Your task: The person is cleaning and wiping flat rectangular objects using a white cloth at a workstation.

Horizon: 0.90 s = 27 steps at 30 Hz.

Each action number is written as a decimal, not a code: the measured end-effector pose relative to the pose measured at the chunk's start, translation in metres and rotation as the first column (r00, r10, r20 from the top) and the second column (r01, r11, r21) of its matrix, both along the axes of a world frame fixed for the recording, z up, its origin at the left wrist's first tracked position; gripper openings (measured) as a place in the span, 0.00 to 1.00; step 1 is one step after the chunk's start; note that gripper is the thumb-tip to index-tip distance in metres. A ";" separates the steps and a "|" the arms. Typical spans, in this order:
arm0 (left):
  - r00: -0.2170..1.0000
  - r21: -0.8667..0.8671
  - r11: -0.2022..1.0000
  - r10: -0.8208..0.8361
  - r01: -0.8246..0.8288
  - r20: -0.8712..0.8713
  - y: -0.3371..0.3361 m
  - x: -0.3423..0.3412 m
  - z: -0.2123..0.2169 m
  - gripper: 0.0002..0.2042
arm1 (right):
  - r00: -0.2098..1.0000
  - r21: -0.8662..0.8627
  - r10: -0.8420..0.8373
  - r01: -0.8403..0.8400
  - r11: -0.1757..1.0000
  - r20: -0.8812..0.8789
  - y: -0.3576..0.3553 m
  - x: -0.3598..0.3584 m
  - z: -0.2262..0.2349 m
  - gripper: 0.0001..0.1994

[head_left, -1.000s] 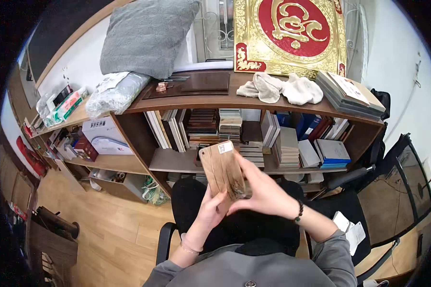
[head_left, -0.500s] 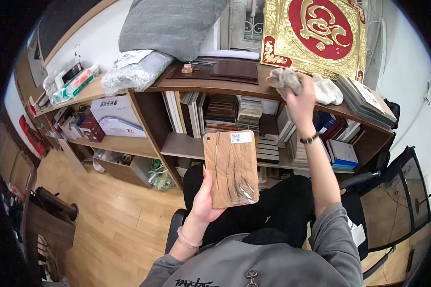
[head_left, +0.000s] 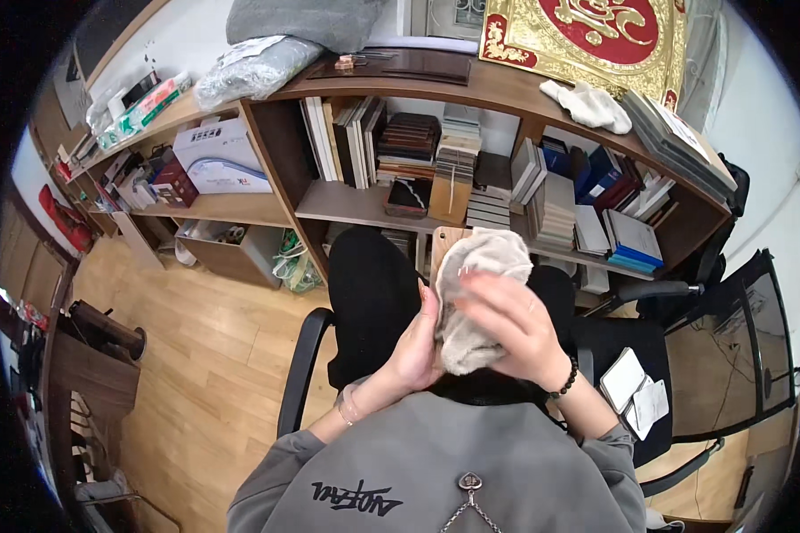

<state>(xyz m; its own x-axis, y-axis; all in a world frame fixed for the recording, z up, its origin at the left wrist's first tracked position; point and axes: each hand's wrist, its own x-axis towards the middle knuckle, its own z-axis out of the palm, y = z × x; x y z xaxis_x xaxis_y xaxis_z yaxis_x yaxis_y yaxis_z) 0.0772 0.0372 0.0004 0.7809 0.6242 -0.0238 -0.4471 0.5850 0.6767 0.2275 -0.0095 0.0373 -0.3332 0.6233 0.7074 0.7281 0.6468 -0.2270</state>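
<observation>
My left hand grips the left edge of a wood-grain sample board above my lap, thumb along its side. Over most of the board lies a crumpled off-white cloth, so only the upper left corner and edge show. My right hand is on the cloth, pressing it against the board; its fingers are smeared by motion. Another white cloth rests on the shelf top ahead.
The wooden shelf unit ahead holds stacked sample boards and binders. On its top are a plastic-wrapped bundle, dark panels and a gold-and-red plaque. An office chair stands right, notebooks on its seat.
My right hand has brought the cloth from the shelf top down onto the sample board. The board is now turned more edge-on and drawn nearer to me. My view has shifted slightly down.
</observation>
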 end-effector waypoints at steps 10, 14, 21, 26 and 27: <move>0.997 0.106 0.993 0.060 -0.054 -0.046 -0.028 0.009 0.012 0.33 | 0.992 0.026 -0.045 0.042 0.999 0.120 -0.045 0.004 0.002 0.22; 0.993 0.030 0.999 -0.016 0.013 0.114 -0.026 0.010 0.003 0.33 | 0.992 0.055 -0.011 0.004 0.998 0.124 -0.035 0.022 0.002 0.21; 0.999 0.191 0.982 -0.025 0.018 0.033 -0.035 -0.001 0.005 0.35 | 0.982 0.111 -0.086 0.068 0.991 0.168 -0.051 -0.003 0.019 0.19; 0.999 0.230 0.973 0.026 -0.030 0.022 -0.029 0.003 -0.005 0.35 | 0.994 0.106 -0.075 0.084 0.991 -0.081 -0.043 0.025 0.021 0.18; 0.999 0.203 0.979 0.018 -0.011 -0.032 -0.028 0.001 -0.005 0.36 | 0.950 0.119 -0.175 0.211 0.970 -0.258 -0.042 0.036 0.019 0.16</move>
